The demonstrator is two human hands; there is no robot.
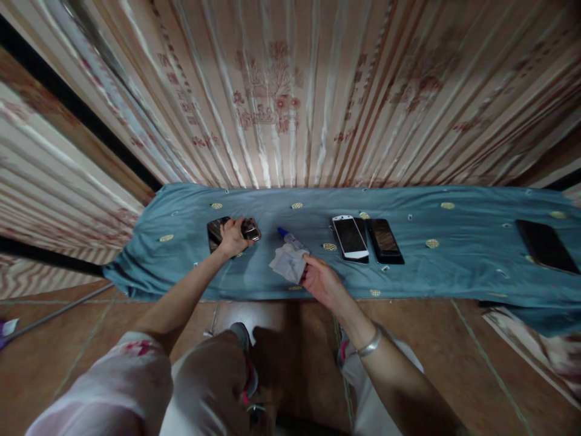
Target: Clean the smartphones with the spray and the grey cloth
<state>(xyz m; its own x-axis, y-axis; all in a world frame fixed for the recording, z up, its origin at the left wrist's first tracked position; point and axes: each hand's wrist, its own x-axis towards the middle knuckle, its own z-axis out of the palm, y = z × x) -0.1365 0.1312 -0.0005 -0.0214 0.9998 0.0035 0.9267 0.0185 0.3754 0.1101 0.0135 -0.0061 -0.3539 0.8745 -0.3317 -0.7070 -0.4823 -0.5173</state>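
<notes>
My left hand (pixel 233 237) is closed around a dark phone (pixel 251 229) with a pinkish edge, at the left part of the blue cloth (pixel 254 284). Under or beside it lies another dark phone (pixel 213 235), partly hidden by the hand. Between thumb and fingers my right hand (pixel 321 280) pinches a white wipe (pixel 287 264), which hangs over the cloth. Just behind the wipe lies a clear bottle with a blue tip (pixel 283 232), its lower end partly covered.
Right of the wipe, a white phone (pixel 350 236) overlaps a dark one, with a black phone (pixel 385 241) alongside. Another dark phone (pixel 547 245) lies far right. A patterned curtain (pixel 281 91) hangs behind the cloth-covered bench. My legs are below, on a tiled floor (pixel 299 339).
</notes>
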